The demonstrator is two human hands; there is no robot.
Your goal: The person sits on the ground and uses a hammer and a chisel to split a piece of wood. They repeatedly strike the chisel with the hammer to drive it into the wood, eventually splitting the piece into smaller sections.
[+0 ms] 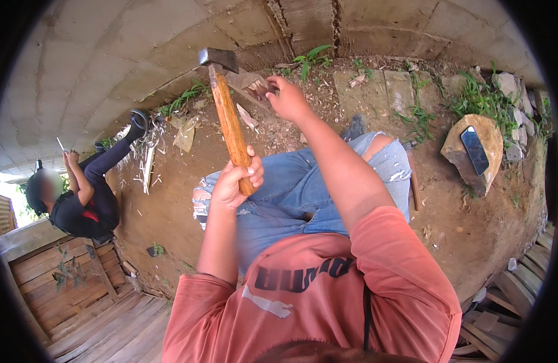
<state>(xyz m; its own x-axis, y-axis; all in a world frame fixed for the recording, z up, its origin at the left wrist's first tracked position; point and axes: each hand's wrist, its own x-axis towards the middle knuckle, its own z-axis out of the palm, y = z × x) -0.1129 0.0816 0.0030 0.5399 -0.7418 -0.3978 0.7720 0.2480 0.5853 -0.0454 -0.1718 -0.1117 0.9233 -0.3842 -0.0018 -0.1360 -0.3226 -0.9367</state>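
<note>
In my left hand [235, 179] is a hatchet, its pale wooden handle [227, 118] gripped near the lower end. The grey metal head [218, 58] is raised at the top, with the blade edge toward the right. My right hand [286, 100] reaches forward, thumb and forefinger apart, at the right edge of a rough, chopped piece of wood [259, 89] on the ground. I see nothing held between those fingers; the other fingers are partly hidden. A pale wood chip [247, 116] lies between the hatchet handle and my right forearm.
A concrete block wall [400, 30] curves across the far side. Another person [88, 193] sits at the left, near pale wood splinters [148, 163]. At the right, a phone [474, 150] rests on a large stone [454, 147]. Planks [515, 290] lie lower right.
</note>
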